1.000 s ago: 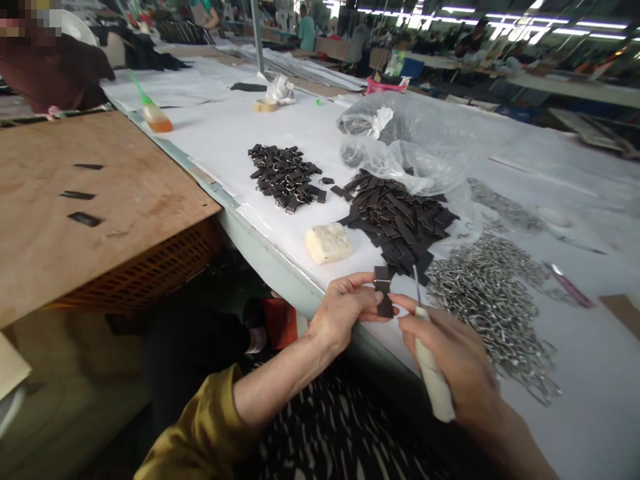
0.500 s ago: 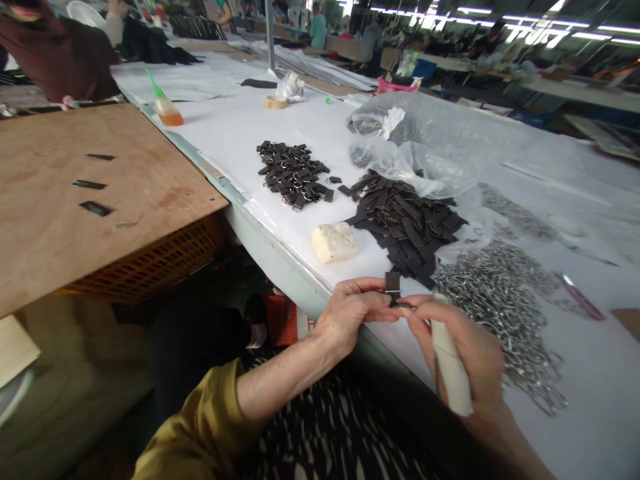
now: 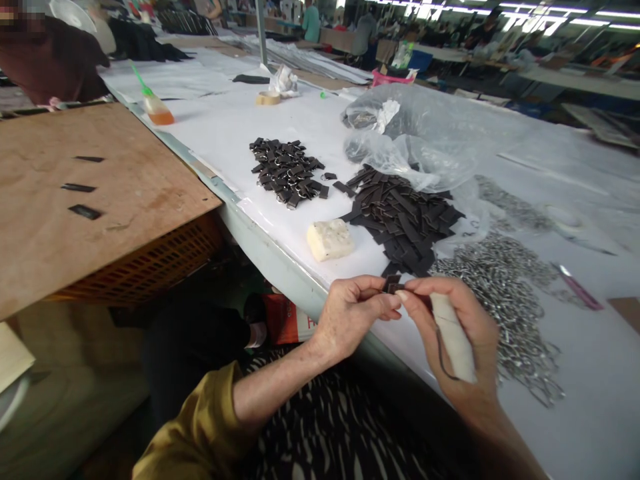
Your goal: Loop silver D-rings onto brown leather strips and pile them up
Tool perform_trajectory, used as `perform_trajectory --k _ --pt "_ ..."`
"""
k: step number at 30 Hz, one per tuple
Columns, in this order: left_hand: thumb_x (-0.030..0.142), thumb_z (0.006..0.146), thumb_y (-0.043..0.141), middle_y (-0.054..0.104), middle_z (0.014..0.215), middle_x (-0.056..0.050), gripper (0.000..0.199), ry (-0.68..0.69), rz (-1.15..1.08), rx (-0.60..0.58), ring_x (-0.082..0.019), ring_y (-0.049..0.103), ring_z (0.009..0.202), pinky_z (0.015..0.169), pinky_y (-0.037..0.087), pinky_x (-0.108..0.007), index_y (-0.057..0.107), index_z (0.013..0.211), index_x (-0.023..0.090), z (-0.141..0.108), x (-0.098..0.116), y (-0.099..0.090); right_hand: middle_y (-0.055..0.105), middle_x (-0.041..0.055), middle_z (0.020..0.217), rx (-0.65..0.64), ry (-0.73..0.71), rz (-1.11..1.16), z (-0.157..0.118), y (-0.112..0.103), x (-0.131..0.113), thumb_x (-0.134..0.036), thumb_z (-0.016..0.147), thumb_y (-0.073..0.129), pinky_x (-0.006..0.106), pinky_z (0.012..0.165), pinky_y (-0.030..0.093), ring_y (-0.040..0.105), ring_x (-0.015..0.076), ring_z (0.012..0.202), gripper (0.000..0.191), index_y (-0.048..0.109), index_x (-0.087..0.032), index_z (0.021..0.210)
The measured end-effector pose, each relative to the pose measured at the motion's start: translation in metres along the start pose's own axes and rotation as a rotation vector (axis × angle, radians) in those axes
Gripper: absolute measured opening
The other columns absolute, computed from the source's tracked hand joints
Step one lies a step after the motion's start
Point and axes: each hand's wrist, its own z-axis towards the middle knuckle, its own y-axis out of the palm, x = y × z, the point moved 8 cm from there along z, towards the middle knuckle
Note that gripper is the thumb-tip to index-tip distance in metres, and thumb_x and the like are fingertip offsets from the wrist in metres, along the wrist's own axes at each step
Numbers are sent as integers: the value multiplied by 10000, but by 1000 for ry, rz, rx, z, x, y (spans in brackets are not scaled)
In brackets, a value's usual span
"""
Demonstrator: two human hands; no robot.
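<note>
A small dark brown strip (image 3: 393,284) is bent up between my hands above the table's front edge. My left hand (image 3: 350,317) pinches it from the left, thumb and forefinger closed. With its thumb and forefinger, my right hand (image 3: 463,333) closes on the strip's other end. Across the right palm lies a white wrapped cylinder (image 3: 454,339), also held, with a thin dark line curving below it. Just beyond the hands are a heap of dark strips (image 3: 400,213), a pile of metal rings (image 3: 493,287) and a pale foam-like block (image 3: 330,241).
Further back lie a pile of strips fitted with rings (image 3: 285,170) and clear plastic bags (image 3: 415,147). A purple-handled tool (image 3: 580,290) is at right. A bottle of orange liquid (image 3: 159,110) and a tape roll (image 3: 269,98) stand behind. A wooden board (image 3: 125,200) adjoins at left.
The strip's upright end has tipped and folded down between my fingertips, and the metal ring on it no longer shows. My right hand has turned slightly; the view has shifted a little.
</note>
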Motion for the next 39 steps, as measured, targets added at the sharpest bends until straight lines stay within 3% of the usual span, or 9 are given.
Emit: perform_trajectory --k 5,15,20,22,25,27,32,39 --pt "267 747 634 653 698 -59 197 0 26 -15 -150 614 654 692 485 -266 685 826 93 -2 2 3 638 29 959 22 42 58 1 -2 3 -240 804 616 285 744 483 608 168 857 118 527 -237 882" --pt "281 726 636 619 684 -48 202 -50 30 32 -128 594 600 628 486 -250 661 798 94 -1 -5 0 624 22 842 -52 105 113 10 2 -3 -257 797 613 282 669 476 592 166 773 75 552 -225 829" --pt "275 709 644 590 1000 -74 224 97 229 55 -104 544 622 452 441 -201 673 875 127 -2 12 -11 616 4 830 -85 110 154 13 8 -4 -236 790 614 262 656 465 585 146 749 75 543 -229 812" --pt "267 710 637 603 937 -71 247 46 201 11 -108 546 586 417 426 -200 661 908 120 -2 11 -10 621 5 837 -111 118 166 14 11 -5 -236 791 604 264 651 465 590 150 753 68 540 -230 813" --pt "240 720 613 600 735 -51 224 -74 47 -49 -130 576 583 462 455 -211 649 879 85 -4 2 -6 626 6 830 -145 112 167 15 17 -6 -239 786 606 265 635 463 594 159 766 68 543 -236 812" --pt "210 715 607 590 686 -47 185 -83 -39 -9 -133 585 618 533 482 -221 647 828 70 -4 1 -8 625 7 822 -154 109 168 15 21 -5 -244 781 615 264 628 461 591 161 770 73 547 -239 807" --pt "177 702 617 592 664 -47 139 -46 -119 71 -131 583 644 601 494 -231 645 781 66 -4 0 -15 610 5 817 -160 141 208 16 29 -2 -254 777 633 258 630 464 576 152 757 94 545 -241 803" --pt "202 719 625 629 674 -67 148 -50 -159 79 -138 611 637 658 517 -263 651 762 63 -3 -1 -20 603 3 801 -170 189 208 17 33 3 -281 778 637 251 615 461 565 151 751 98 552 -236 798"
